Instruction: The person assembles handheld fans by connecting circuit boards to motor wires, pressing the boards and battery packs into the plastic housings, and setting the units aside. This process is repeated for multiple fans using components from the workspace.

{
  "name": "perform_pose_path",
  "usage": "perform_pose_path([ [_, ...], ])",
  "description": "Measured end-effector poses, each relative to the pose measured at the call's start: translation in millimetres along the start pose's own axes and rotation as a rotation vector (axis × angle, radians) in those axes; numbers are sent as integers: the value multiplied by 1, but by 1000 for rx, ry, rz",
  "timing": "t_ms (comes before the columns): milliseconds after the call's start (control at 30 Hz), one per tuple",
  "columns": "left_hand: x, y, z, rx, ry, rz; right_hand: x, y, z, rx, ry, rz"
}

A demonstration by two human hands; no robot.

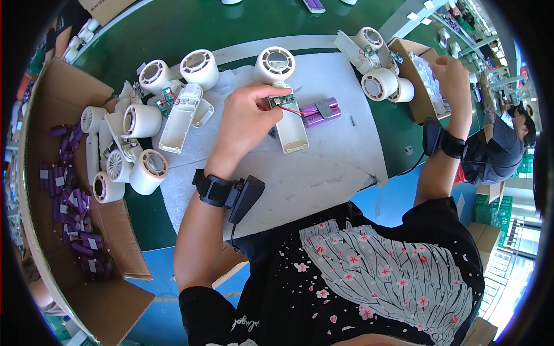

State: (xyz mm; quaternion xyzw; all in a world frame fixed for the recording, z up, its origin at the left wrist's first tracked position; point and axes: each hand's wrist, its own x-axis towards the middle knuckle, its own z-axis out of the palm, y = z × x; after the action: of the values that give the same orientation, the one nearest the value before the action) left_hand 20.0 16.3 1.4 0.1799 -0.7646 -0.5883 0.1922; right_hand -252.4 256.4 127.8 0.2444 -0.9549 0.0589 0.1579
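A white handheld fan body (291, 135) lies on the pale mat with its handle shell uncovered. My left hand (248, 118) grips it near the neck, thumb and index finger at the small green circuit board (283, 101). Red wire runs from the board to a purple battery pack (323, 112), which rests on the mat beside the handle. The round fan head (274, 64) points away from me. Over at the right, my right hand (453, 78) is raised above the cardboard box of white pieces (424, 75), fingers curled; what they hold, if anything, is hidden.
More white fan bodies (147, 170) stand in a group on the left, others (380, 83) at the far right of the mat (259, 190). A large cardboard box (109, 294) at my left holds many purple battery packs (72, 202). Another person (502, 147) sits at the right.
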Motion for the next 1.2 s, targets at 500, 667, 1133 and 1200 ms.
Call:
perform_pose_path([
  [500,-1,-3,-5,33,26,19,-65,-124,60,777,-891,-892],
  [667,-1,1,-8,65,5,-11,-65,-120,70,1190,-1415,-384],
  [1133,-4,3,-5,80,9,32,-67,-112,57,1532,-1589,-380],
  [1200,-5,3,-5,93,22,47,-65,-112,58,1453,-1576,-350],
])
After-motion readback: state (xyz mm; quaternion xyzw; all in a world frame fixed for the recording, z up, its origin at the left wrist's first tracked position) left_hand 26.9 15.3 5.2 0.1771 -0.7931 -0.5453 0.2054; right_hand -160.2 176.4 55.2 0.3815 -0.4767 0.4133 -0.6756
